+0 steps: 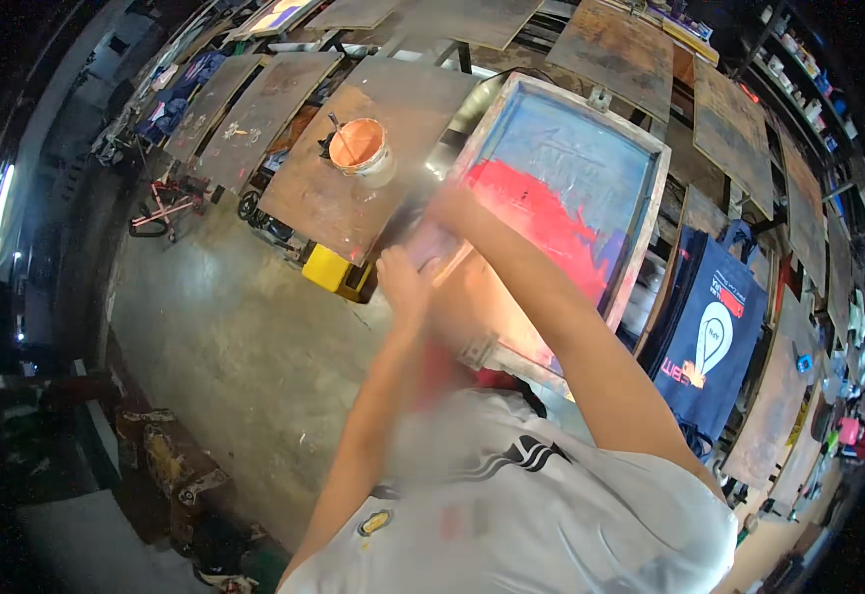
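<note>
My left hand (406, 285) is at the near left corner of a wooden-framed printing screen (663, 168), its fingers curled against a blurred greyish thing that I cannot make out. Just beyond it is my right hand (449, 210), smeared, over the frame's left edge; whether it holds anything does not show. Red ink (536, 223) lies across the middle of the blue mesh (586, 129), and the near end of the mesh looks orange. To the far left of my hands, a white bucket (377, 174) of orange ink stands on a flat board, a stick leaning in it.
Flat boards (294, 84) on racks run along the back and right. A dark blue printed bag (712, 332) lies on a board to the right. Below the bucket's board is a yellow box (331, 271). Bottles fill a shelf (799, 84) at the far right.
</note>
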Demonstrator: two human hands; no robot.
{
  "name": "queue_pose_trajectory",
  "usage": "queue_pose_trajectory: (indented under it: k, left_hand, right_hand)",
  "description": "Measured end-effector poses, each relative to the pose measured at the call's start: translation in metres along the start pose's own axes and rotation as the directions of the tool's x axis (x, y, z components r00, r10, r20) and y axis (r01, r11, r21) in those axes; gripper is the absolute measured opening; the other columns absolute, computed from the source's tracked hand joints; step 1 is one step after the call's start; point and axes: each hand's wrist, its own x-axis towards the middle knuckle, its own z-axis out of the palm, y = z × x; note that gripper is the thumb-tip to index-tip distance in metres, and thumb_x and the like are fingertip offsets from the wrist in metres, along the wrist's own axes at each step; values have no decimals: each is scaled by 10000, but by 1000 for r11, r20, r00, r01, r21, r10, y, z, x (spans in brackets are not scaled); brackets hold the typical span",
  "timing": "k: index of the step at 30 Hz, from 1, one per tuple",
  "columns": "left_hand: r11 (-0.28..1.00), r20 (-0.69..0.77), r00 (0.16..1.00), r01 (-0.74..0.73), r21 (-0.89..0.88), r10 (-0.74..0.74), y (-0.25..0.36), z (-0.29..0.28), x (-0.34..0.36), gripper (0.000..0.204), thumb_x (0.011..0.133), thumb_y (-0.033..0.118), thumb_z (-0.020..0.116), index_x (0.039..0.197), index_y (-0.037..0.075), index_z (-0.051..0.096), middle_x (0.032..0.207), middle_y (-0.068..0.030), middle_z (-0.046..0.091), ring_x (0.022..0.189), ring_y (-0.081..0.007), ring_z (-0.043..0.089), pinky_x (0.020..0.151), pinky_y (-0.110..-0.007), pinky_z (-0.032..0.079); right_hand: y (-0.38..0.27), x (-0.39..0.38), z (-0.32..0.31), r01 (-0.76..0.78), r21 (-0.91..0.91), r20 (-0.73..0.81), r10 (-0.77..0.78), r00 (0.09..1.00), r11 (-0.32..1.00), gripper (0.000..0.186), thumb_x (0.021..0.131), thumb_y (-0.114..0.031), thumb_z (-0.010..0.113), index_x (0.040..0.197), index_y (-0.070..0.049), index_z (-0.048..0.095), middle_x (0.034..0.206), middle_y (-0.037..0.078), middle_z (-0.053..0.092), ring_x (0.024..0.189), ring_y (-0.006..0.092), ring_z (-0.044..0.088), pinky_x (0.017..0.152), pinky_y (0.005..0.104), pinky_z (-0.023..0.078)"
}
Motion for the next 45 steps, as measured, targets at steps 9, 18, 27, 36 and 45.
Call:
queue_pose_trajectory:
  k: [9, 18, 27, 36, 45]
  left_hand:
    - [998, 30, 998, 54, 35, -55, 6, 5, -21, 557, 703, 377, 828, 1004, -6, 558, 1036, -199, 578, 996, -401, 540, 872, -489, 438]
    - [987, 79, 984, -158, -8, 158, 4, -1, -7, 624, 693, 400, 834, 1072, 5, 535, 1008, -172, 571, 998, -388, 541, 835, -491, 439]
    - [759, 308, 694, -606, -238, 651, 44, 10, 88, 674, 674, 489, 800, 1155, 83, 559, 1113, -103, 597, 1075, -323, 543, 941, -505, 404]
    - [207, 408, 22, -886, -415, 913, 110, 69, 125, 680, 539, 342, 887, 1109, 120, 590, 1142, -36, 601, 1149, -275, 508, 973, -448, 408]
    - [192, 397, -58, -805, -561, 916, 58, 68, 155, 727, 533, 296, 892, 1161, 102, 583, 1180, -49, 580, 1150, -292, 493, 1000, -433, 409]
  right_hand:
    - [3, -3, 29, 125, -75, -154, -136, 979, 989, 253, 757, -135, 728, 998, -199, 770, 1006, 69, 738, 1002, 283, 689, 847, 462, 545]
    - [28, -80, -14, 57, 87, 93, -65, 994, 995, 273, 829, -195, 652, 1097, -179, 699, 1171, 92, 680, 1162, 306, 608, 963, 473, 488]
    - [44, -162, -2, -374, 407, 47, 390, 920, 834, 534, 626, -344, 783, 1072, -99, 619, 1022, 153, 696, 968, 378, 675, 818, 487, 557]
    - [-24, -210, 26, -796, 508, 156, 874, 461, 329, 554, 721, -374, 738, 1078, -15, 513, 974, 217, 687, 924, 393, 685, 779, 501, 553]
    - [-82, -162, 17, -826, 511, 125, 930, 345, 238, 653, 697, -492, 769, 1075, -22, 520, 974, 206, 683, 891, 384, 686, 771, 489, 551]
